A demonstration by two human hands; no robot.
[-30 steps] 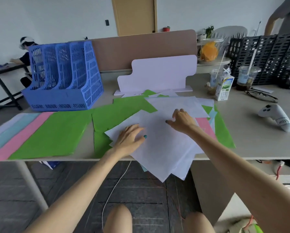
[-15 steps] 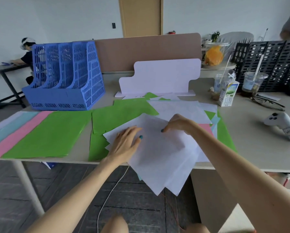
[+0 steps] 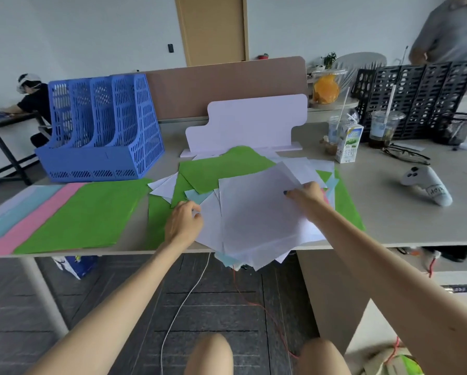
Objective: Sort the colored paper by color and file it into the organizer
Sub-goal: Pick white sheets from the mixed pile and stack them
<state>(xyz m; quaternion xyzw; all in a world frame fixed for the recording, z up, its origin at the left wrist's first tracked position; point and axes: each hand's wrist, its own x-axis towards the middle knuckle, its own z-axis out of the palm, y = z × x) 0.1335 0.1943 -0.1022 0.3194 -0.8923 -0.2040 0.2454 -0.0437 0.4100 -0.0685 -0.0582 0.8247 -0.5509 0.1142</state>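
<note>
Contact has changed — flat palms a second ago, now left hand [image 3: 183,221] pinches the left edge of the loose white paper sheets [image 3: 259,220], right hand [image 3: 306,194] grasps their far edge. White pile is being squared, I judge; blue slotted plastic organizer [image 3: 102,131] stands beyond the left grip.

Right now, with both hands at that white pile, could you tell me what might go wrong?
The white sheets overhang the table's front edge and could slide to the floor. A light blue sheet lies tucked under them and may get gathered with the white. The milk carton stands near the pile; a wide sweep might tip it.
</note>
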